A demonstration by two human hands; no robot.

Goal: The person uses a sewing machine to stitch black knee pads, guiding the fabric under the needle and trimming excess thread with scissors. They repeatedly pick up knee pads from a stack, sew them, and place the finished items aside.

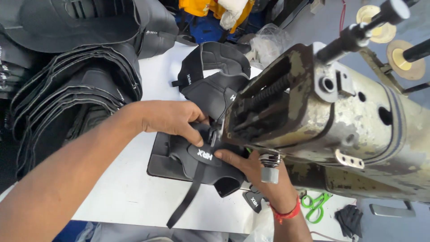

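A black padded fabric piece (204, 166) with a loose strap (188, 199) lies on the white table (130, 192) under the head of a worn sewing machine (340, 121). My left hand (172, 118) presses down on the piece's upper edge beside the needle area, fingers curled over it. My right hand (251, 168) comes from below and pinches the piece's right side under the machine head; a red band circles its wrist. A second black piece (215, 76) trails behind the needle.
A tall stack of black padded pieces (71, 85) fills the left side. Green-handled scissors (316, 206) and a small black label piece (253, 201) lie near the front right. Thread stands (380, 18) rise at the top right. Yellow and blue cloth (210, 13) sits beyond.
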